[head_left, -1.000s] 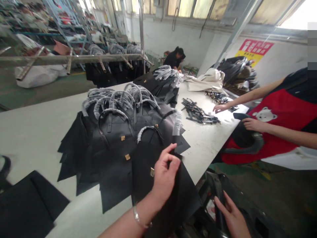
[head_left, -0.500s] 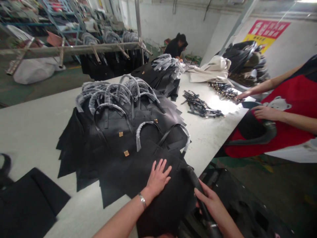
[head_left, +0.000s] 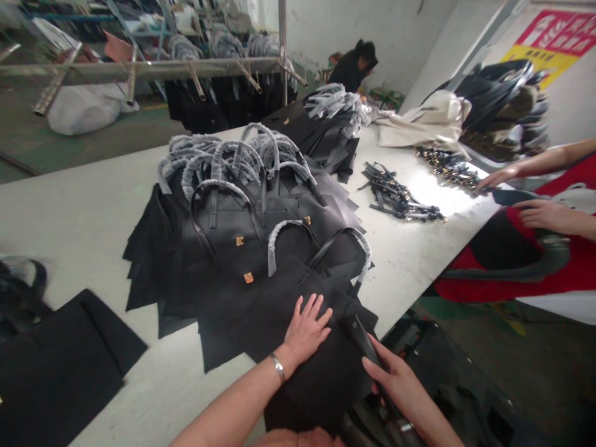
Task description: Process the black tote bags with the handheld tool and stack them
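My left hand (head_left: 308,329) lies flat with fingers spread on a black leather panel (head_left: 307,385) at the front of a pile. My right hand (head_left: 391,372) is wrapped round a black tube-like tool (head_left: 361,341), whose flat end rests on the panel's right part. Two handles in clear wrapping (head_left: 278,239) arch behind the panel. More overlapping black panels (head_left: 186,267) with wrapped handles (head_left: 223,161) and small gold plates (head_left: 248,277) spread across the white table (head_left: 69,186).
Black pieces (head_left: 60,366) lie at the left. Small dark straps (head_left: 400,195) and a beige cloth (head_left: 419,124) are farther back. At the right, a co-worker's hands (head_left: 542,214) hold a similar tool. A metal rack (head_left: 149,69) stands behind.
The view has shifted, so the table's contents appear farther right and slightly higher. My left hand stays flat on the panel, and my right hand still holds the tool against it.
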A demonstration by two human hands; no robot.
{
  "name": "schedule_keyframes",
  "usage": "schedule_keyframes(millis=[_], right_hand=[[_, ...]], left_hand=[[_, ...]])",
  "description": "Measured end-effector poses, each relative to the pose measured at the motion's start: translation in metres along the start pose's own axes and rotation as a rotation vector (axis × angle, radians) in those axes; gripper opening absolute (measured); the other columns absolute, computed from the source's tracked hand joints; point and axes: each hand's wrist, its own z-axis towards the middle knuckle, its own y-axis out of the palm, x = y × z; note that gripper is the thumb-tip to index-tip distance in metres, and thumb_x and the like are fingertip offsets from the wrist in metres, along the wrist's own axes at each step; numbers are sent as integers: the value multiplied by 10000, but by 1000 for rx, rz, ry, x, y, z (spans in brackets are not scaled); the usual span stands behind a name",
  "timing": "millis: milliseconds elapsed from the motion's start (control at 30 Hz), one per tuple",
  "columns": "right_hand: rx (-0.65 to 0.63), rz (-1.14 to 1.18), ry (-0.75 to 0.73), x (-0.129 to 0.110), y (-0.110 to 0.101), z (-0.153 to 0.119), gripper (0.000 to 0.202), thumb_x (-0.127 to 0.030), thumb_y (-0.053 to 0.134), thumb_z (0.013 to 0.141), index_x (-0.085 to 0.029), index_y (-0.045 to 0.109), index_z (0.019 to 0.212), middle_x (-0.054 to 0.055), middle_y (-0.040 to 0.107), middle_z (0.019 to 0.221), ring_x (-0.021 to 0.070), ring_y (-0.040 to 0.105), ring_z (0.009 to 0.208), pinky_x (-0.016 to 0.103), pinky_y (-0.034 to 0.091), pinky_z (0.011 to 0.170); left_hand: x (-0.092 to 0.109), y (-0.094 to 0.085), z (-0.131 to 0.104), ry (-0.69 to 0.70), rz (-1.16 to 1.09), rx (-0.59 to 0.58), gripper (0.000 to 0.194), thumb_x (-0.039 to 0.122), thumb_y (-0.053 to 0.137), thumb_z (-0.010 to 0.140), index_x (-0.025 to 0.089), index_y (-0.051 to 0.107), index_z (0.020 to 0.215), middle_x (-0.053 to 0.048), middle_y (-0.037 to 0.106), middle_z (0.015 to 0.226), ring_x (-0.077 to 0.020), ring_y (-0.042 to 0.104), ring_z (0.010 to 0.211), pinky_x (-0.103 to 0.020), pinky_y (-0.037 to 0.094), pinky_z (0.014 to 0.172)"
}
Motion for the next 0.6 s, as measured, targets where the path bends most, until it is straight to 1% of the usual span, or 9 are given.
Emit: schedule_keyframes(millis=[67,133,267,333,400,433,500,533,600], right_hand=[[6,-25,0,2,2,3,875,-506,691,729,-143,432,1481,-65,570,474,171,538,436,240,380,380],[44,-12,-23,-4,7,7,897,-524,699,712,-131,441,1475,-63,573,472,179,548,448,253,413,401],[268,115,-161,-26,16,11,967,-599,723,674,-133,441,1473,-40,634,577,187,591,540,278,492,495],[300,130,-195,-34,16,8,998,-619,737,659,-139,431,1479,-33,649,610,184,594,558,274,493,507],[253,74,-176,-37,16,7,983,-617,734,666,-144,438,1475,-38,632,579,176,574,522,267,469,471],[206,36,-161,-38,18,8,961,-609,722,681,-146,439,1475,-45,614,549,172,557,496,264,453,450],[108,-14,-148,-37,26,12,915,-581,691,718,-154,426,1483,-56,585,511,166,536,467,262,442,429],[62,-24,-149,-37,33,16,895,-564,676,734,-157,416,1488,-60,576,506,166,535,466,263,446,427],[-28,-46,-157,-38,49,24,864,-529,656,752,-156,408,1491,-63,566,512,166,543,477,266,460,429]], left_hand=[[1,1,0,-5,1,-1,445,449,546,959,289,514,1373,-127,362,1553,-314,289,1455,-596,235,1158],[3,4,1,-19,-5,4,452,438,568,950,287,510,1373,-130,362,1552,-316,293,1454,-599,244,1155],[0,6,1,-21,-80,40,445,387,570,957,281,491,1382,-107,379,1545,-301,310,1449,-594,269,1158],[-10,3,-1,-47,-140,90,406,299,510,986,247,477,1388,-97,432,1511,-250,379,1414,-517,333,1157],[-26,-2,-4,-158,-153,182,381,215,454,994,198,482,1374,-110,481,1466,-216,459,1353,-448,393,1133],[-36,-5,-7,-232,-129,234,373,198,450,989,173,491,1359,-127,496,1447,-224,484,1327,-446,409,1120],[-53,-10,-13,-346,-39,301,370,215,491,970,135,510,1331,-164,501,1431,-276,492,1316,-496,407,1108],[-59,-12,-17,-362,7,306,380,233,517,961,123,514,1324,-175,497,1433,-300,478,1328,-522,395,1109],[-66,-14,-24,-344,70,283,401,265,550,950,109,517,1318,-179,487,1447,-318,442,1361,-535,375,1120]])
